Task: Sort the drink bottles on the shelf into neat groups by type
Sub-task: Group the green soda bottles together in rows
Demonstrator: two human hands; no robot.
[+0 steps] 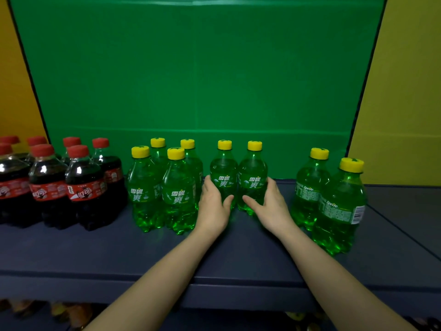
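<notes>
On a dark blue shelf (133, 249) stand small drink bottles. Two green Sprite bottles with yellow caps stand side by side at the centre. My left hand (213, 204) grips the left one (223, 173). My right hand (269, 204) grips the right one (253, 174). Both bottles are upright. A tight group of several green Sprite bottles (164, 185) stands just left of my left hand. Two more Sprite bottles (331, 199) stand apart at the right, labels turned away. Several dark cola bottles with red caps (62, 182) are clustered at the far left.
A green backdrop (195, 68) closes the back of the shelf, with yellow walls (405, 91) on both sides. A bare stretch of shelf lies in front of the bottles up to the front edge (214, 280). Blurred objects sit on a lower level below.
</notes>
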